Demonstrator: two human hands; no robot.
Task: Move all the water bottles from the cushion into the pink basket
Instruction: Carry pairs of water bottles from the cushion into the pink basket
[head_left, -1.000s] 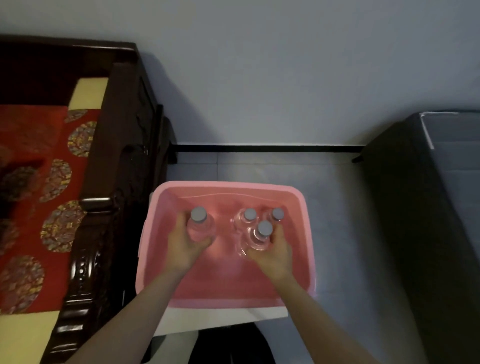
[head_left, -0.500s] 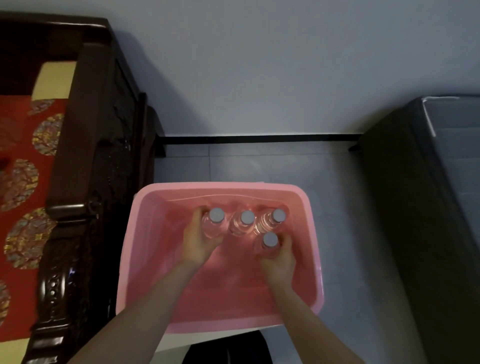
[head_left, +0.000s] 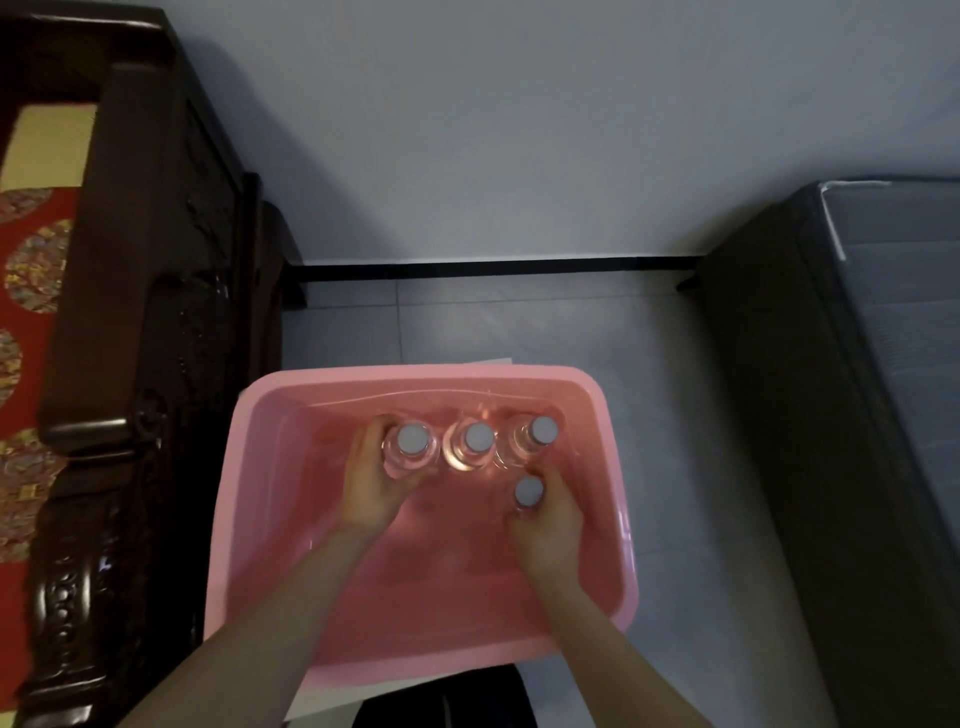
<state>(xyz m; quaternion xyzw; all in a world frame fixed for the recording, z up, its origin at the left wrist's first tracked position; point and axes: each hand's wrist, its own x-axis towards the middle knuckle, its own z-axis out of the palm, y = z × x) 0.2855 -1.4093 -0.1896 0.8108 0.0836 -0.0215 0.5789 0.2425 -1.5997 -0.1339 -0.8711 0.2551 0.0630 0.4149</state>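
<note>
One dark wooden seat (head_left: 156, 322) is standing at the left, bearing one red cushion (head_left: 21, 395); one pink basket (head_left: 415, 374) is sitting just right of it; two hands are reaching in, the left hand (head_left: 371, 488) grasping the leftmost bottle (head_left: 410, 441), the right hand (head_left: 550, 519) grasping the nearer bottle (head_left: 529, 492); four water bottles (head_left: 475, 441) are standing upright inside, three in a far row, one nearer.

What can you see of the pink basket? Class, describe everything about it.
The pink basket is a rectangular tub with rounded corners and a broad rim, apparently smooth plastic. It sits open on something flat and white over the tiled floor, beside dark carved furniture. Four clear water bottles with grey caps stand upright inside near its far wall, three in a row, one in front. The left hand grips the leftmost bottle, the right hand the front bottle.
</note>
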